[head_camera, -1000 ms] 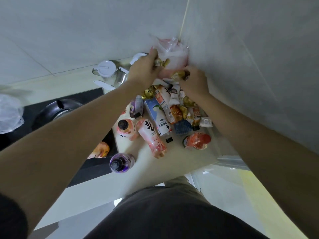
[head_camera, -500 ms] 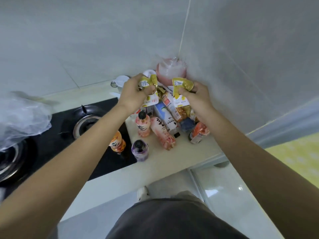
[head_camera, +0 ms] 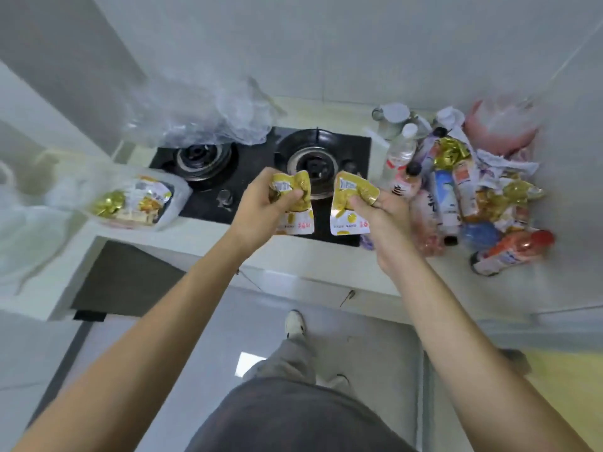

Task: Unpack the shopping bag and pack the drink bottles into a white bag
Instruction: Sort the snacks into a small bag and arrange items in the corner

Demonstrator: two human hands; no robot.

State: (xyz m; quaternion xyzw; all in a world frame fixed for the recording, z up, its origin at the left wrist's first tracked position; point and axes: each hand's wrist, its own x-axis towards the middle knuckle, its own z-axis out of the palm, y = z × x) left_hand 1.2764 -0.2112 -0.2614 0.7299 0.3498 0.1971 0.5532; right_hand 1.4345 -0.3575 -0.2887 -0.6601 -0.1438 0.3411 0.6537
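The drink bottles (head_camera: 434,197) lie heaped with snack packs on the counter just right of the black gas hob (head_camera: 261,177), and the white bag (head_camera: 29,223) sits well to the hob's left. Your left hand (head_camera: 261,207) is clamped on one yellow pouch (head_camera: 295,203) above the hob's front edge. Your right hand (head_camera: 381,216) is clamped on a second yellow pouch (head_camera: 349,207) just beside it.

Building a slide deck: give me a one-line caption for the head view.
Left hand and right hand each hold a yellow-and-white snack pouch above the black gas hob.
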